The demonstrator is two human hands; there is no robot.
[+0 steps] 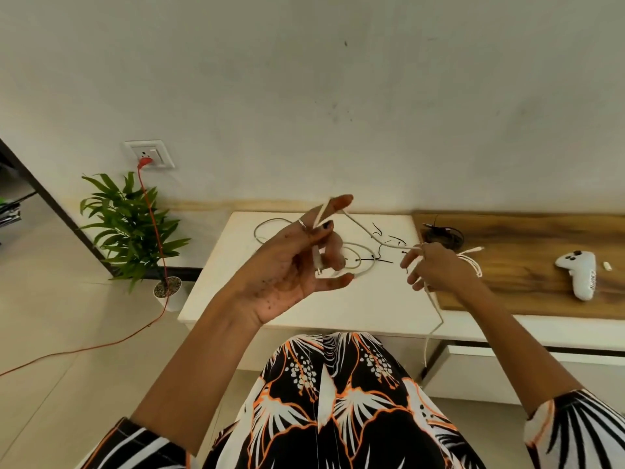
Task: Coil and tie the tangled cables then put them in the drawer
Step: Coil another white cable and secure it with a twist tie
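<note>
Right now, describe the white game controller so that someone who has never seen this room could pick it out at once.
Find the brown wooden board lying on the right part of the low white cabinet. The white game controller lies near its right end. Unlike the thin cables nearby, it is chunky, with dark buttons, and a small white piece lies just right of it.

Cables (358,255) on table (372,299); controller (580,274) right on board (517,282); plant (132,225) left.

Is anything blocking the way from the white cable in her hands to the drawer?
Nothing visible does. The white cable runs between the left hand and right hand; the drawer below the tabletop looks barely open.
</note>
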